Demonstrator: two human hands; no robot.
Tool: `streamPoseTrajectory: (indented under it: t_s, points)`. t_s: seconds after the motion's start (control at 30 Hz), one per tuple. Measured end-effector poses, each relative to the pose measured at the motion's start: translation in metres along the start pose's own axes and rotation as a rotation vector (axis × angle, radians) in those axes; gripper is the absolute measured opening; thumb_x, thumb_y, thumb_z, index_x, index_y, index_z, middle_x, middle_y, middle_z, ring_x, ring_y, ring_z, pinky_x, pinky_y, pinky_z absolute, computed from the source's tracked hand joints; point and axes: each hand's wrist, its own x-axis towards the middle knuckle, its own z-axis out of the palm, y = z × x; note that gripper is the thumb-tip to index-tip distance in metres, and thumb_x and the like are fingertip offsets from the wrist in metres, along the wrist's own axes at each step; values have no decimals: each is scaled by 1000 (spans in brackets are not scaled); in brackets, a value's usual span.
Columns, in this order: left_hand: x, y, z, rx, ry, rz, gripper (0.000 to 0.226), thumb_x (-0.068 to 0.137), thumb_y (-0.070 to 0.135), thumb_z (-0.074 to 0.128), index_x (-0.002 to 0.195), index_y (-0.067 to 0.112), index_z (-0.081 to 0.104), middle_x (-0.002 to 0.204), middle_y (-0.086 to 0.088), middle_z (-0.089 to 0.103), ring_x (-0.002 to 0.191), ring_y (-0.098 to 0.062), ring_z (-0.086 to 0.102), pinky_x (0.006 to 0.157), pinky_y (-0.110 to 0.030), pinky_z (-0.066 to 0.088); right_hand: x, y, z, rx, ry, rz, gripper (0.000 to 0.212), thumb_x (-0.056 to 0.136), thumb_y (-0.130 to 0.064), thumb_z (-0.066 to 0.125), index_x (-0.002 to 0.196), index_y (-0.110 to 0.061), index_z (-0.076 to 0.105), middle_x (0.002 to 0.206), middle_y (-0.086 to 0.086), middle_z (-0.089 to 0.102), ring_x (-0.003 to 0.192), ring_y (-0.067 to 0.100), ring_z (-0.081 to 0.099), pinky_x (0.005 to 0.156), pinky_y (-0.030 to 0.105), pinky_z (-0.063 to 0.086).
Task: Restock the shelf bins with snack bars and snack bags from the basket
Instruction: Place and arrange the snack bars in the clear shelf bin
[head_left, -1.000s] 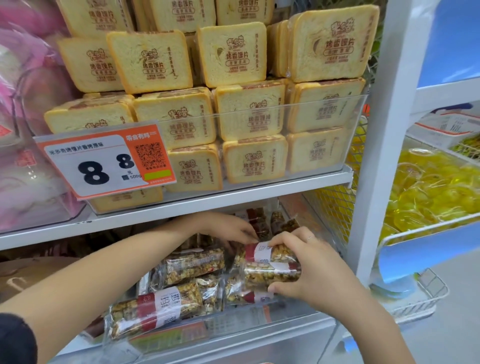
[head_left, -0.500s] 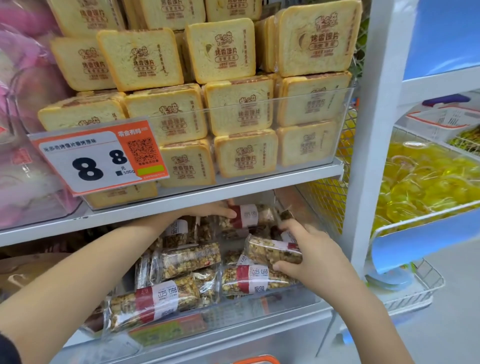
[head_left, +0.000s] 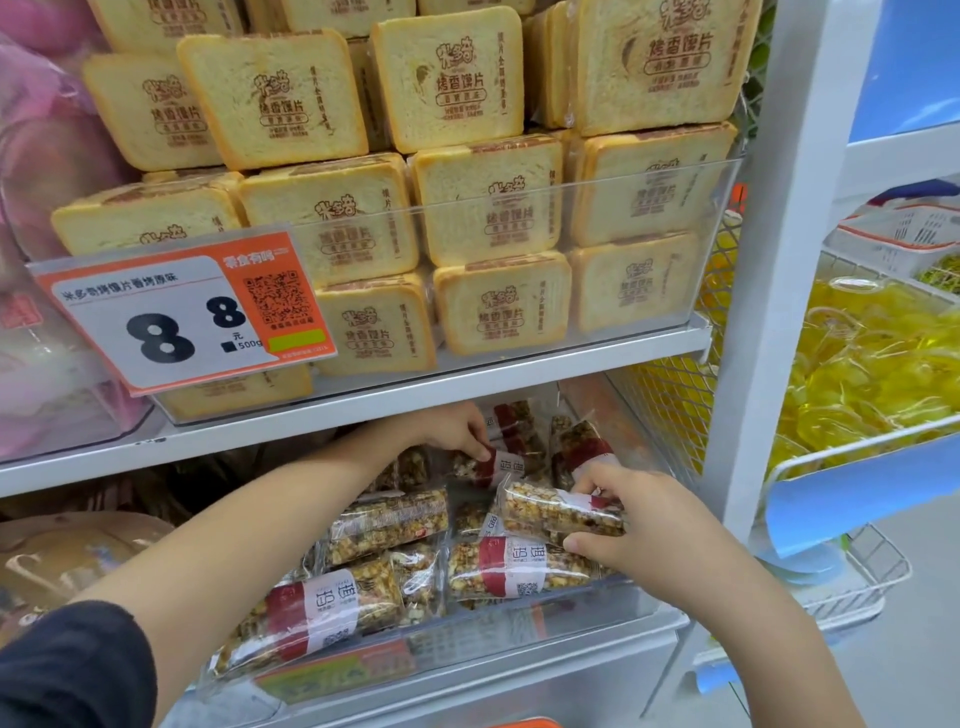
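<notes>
Right hand (head_left: 649, 525) grip holds snack bar (head_left: 558, 512), lowering onto pile in clear bin (head_left: 467, 639). Left hand (head_left: 457, 431) grip pinches rear bar (head_left: 493, 465), behind right grip. Bin about half full; basket barely visible, remaining stock unknowable.

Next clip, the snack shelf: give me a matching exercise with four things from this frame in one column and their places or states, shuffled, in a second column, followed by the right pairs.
Things:
1. right hand
2. left hand
3. price tag
4. toast-slice packs

Places or states:
A. clipped to the front of the upper clear bin
B. stacked in the upper clear bin
C. grip on a nut bar at the right of the lower bin
D. reaching under the shelf board, fingertips on a red-labelled bar further back

Pairs: 1-C, 2-D, 3-A, 4-B
</notes>
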Motion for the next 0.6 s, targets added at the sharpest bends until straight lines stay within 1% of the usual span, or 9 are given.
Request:
streamPoseTrajectory:
  t_s: [0.1,0.17,0.23,0.3,0.4,0.43,0.47,0.53,0.6]
  points:
    - [-1,-1,10,-153,-75,-77,14,92,24,59,99,13,58,92,2,51,69,-6,43,52,-16,35,0,2,0,19,-1,-6,28,78,-44,72,91,-40,48,93,-12,60,88,7,49,64,22,39]
    - [0,1,18,-80,-81,-40,11,93,23,58,89,15,51,79,4,48,64,-8,40,52,-20,31,0,2,1,28,-6,-5,28,77,-45,72,90,-40,48,94,-11,59,89,7,50,66,23,40]
    - [0,4,22,3,-22,40,20,93,19,59,77,17,47,68,5,43,57,-8,35,51,-22,26,0,3,1,29,-8,-14,28,77,-45,72,91,-40,49,93,-11,59,88,7,50,65,23,39]
    - [-2,6,20,111,46,95,25,91,17,61,71,18,46,66,5,43,56,-9,36,51,-23,25,0,4,1,33,-7,-23,28,77,-45,72,91,-40,49,92,-11,59,88,7,49,65,22,39]
    - [-11,7,16,389,197,154,4,85,8,62,83,10,59,77,1,50,69,-16,49,51,-22,23,-2,5,1,47,-6,-37,28,77,-45,73,91,-41,49,93,-12,58,88,4,48,65,18,38]
    - [-11,6,15,396,222,165,6,83,6,63,89,10,63,82,-1,54,76,-18,52,52,-21,25,-2,6,1,52,-6,-42,28,77,-44,73,91,-42,49,93,-12,58,88,3,48,65,17,37]
    - [-12,5,14,339,216,184,13,83,8,65,96,11,64,89,-2,57,82,-18,54,55,-20,30,-3,7,1,57,-8,-44,28,77,-44,73,91,-42,48,94,-12,58,89,3,49,66,17,38]
    - [-14,4,11,158,135,213,35,82,16,71,115,15,62,106,0,58,94,-14,53,72,-22,42,-3,7,1,61,-9,-47,28,77,-44,72,91,-42,48,95,-11,58,90,5,49,69,21,41]
    - [-16,6,10,133,31,215,54,80,22,74,130,17,54,115,4,52,99,-9,47,81,-20,39,-3,7,2,66,-4,-50,27,77,-44,73,90,-42,49,93,-12,59,90,6,50,71,22,42]
